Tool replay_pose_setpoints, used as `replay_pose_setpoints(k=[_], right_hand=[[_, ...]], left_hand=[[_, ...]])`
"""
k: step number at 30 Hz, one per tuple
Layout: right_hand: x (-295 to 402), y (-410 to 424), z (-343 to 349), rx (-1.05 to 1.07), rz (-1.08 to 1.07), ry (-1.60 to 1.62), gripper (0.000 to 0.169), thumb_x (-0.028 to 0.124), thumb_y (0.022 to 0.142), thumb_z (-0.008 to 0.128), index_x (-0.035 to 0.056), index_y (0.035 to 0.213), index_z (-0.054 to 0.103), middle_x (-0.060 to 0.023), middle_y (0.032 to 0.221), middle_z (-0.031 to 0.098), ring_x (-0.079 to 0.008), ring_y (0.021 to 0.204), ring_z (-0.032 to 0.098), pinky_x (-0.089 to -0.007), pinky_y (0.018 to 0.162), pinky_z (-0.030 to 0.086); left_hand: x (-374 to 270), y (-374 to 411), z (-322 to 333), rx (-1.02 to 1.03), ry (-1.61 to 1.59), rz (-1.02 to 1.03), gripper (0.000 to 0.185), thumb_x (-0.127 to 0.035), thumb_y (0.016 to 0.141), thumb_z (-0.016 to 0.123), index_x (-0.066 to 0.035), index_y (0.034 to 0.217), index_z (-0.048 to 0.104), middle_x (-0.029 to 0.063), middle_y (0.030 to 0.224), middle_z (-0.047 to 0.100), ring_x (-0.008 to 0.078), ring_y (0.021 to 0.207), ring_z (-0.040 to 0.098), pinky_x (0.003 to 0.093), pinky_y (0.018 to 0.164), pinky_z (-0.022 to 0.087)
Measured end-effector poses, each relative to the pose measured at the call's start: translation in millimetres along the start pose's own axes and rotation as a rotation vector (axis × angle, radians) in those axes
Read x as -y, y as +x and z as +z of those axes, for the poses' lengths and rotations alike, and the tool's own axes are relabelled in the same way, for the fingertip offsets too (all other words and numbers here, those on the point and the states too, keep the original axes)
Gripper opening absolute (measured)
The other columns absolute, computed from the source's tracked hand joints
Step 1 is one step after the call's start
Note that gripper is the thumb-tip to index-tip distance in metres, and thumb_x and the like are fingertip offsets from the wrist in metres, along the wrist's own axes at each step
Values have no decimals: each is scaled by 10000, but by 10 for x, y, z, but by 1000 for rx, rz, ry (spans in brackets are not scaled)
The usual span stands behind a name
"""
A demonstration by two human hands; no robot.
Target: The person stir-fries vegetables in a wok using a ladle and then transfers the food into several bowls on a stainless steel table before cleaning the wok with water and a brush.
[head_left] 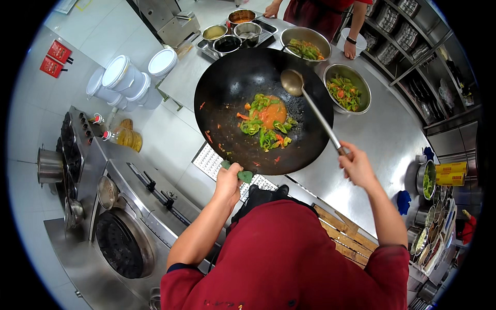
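A large dark wok (232,81) is held up before me, over the edge of the steel table. My left hand (229,182) grips its near rim through a green cloth (245,176). In the wok lie sliced green peppers with red pieces (267,139) and a pool of orange sauce (274,114). My right hand (358,164) is closed around the handle of a metal ladle (292,82), whose bowl is over the wok's right side. Beside the wok stands a steel bowl (366,91) of cooked peppers, with another steel bowl (285,37) of peppers behind it.
A tray (267,29) with several sauce pots stands at the table's far end. A co-worker's hand (350,50) rests near the far bowl. The steel worktable (387,131) runs to my right. At left are a wok stove (143,248), oil jugs (128,139) and white buckets (124,73).
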State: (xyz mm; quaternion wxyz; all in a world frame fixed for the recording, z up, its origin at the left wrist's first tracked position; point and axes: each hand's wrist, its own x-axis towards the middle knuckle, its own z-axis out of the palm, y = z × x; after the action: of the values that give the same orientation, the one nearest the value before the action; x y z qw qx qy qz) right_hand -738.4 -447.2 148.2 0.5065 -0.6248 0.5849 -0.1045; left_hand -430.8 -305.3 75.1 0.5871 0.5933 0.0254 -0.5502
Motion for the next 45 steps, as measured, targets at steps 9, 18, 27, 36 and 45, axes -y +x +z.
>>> replay_pose_setpoints(k=[9, 18, 27, 36, 45], right_hand=[[169, -543, 716, 432, 394, 1014, 403, 135, 889, 509, 90, 1281, 427, -83, 731, 541, -94, 440, 428, -224, 339, 299], [216, -818, 439, 524, 355, 1311, 439, 152, 883, 511, 96, 1308, 412, -95, 749, 519, -84, 440, 394, -207, 341, 285], [64, -1084, -442, 231, 63, 1368, 416, 138, 882, 515, 112, 1292, 448, -136, 760, 499, -96, 404, 382, -205, 318, 281], [-163, -440, -829, -239, 59, 454, 483, 115, 850, 549, 62, 1311, 411, -102, 744, 580, -164, 472, 525, -281, 401, 422], [-622, -527, -577, -542, -198, -283, 479, 67, 842, 555, 62, 1307, 441, -137, 928, 642, -185, 597, 574, -313, 589, 485]], left_hand=[[2, -60, 88, 7, -2, 37, 193, -36, 736, 530, 2, 924, 538, 72, 851, 580, 177, 719, 574, 293, 624, 475], [26, 42, -27, -9, 16, -20, 147, -38, 749, 547, -7, 891, 528, 79, 794, 572, 194, 657, 592, 302, 565, 500], [69, 125, -164, 18, -46, -43, 285, -39, 739, 515, 3, 1021, 498, 106, 949, 601, 233, 823, 618, 334, 720, 521], [54, 129, -136, 15, -3, -31, 242, -38, 734, 519, -10, 974, 499, 90, 892, 599, 215, 750, 615, 321, 660, 518], [38, 80, -119, 34, -97, -1, 258, -26, 746, 522, 16, 1000, 508, 101, 899, 591, 234, 779, 605, 350, 705, 507]])
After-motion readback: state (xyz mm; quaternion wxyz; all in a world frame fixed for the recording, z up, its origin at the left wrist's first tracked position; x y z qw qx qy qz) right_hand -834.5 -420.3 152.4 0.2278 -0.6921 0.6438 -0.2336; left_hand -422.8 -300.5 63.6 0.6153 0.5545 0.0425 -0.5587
